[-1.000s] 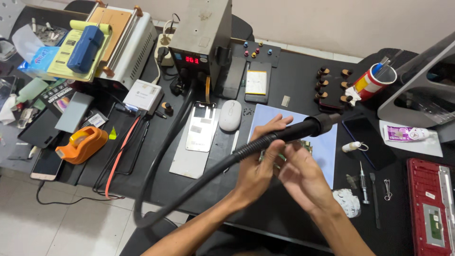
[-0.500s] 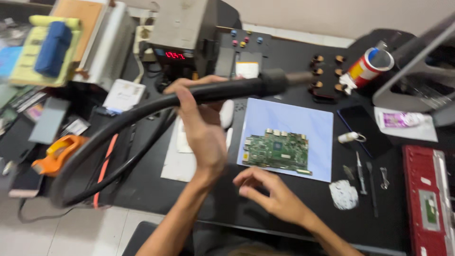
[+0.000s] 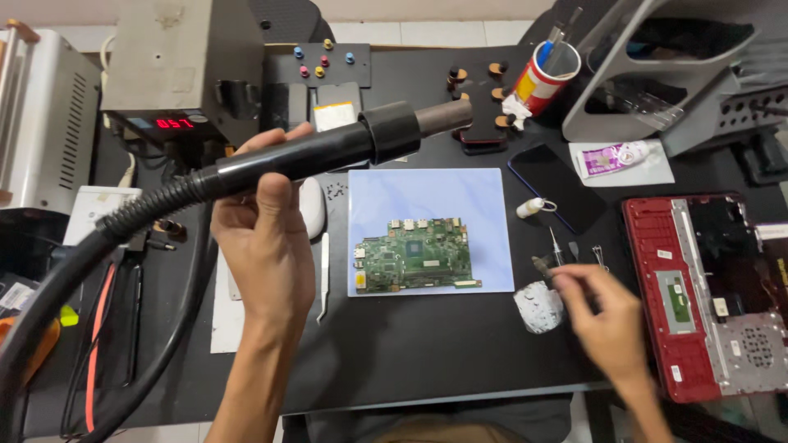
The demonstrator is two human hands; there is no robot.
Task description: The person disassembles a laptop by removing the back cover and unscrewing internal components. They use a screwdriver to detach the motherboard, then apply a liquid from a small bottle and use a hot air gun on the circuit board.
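My left hand (image 3: pixel 263 246) is closed around a black hot-air wand (image 3: pixel 328 152) and holds it level above the bench. The wand's metal nozzle (image 3: pixel 443 117) points right, and its ribbed hose (image 3: pixel 139 213) curves down to the left. A green circuit board (image 3: pixel 414 254) lies on a pale blue mat (image 3: pixel 427 193), to the right of that hand and untouched. My right hand (image 3: pixel 603 316) reaches right of the mat. Its fingertips are at a small dark tool (image 3: pixel 542 264) beside a white wad (image 3: pixel 539 306). I cannot tell whether they grip the tool.
A grey hot-air station with a red display (image 3: pixel 176 123) stands at the back left. A white mouse (image 3: pixel 312 205) and tweezers (image 3: pixel 324 275) lie left of the mat. A dark phone (image 3: pixel 558 197), a red-and-white tool cup (image 3: pixel 542 78) and a red laptop shell (image 3: pixel 698 295) are on the right.
My left hand has kept hold of the wand, which now sits left of and behind the board. My right hand moved from in front of the board out to the small tools on the right.
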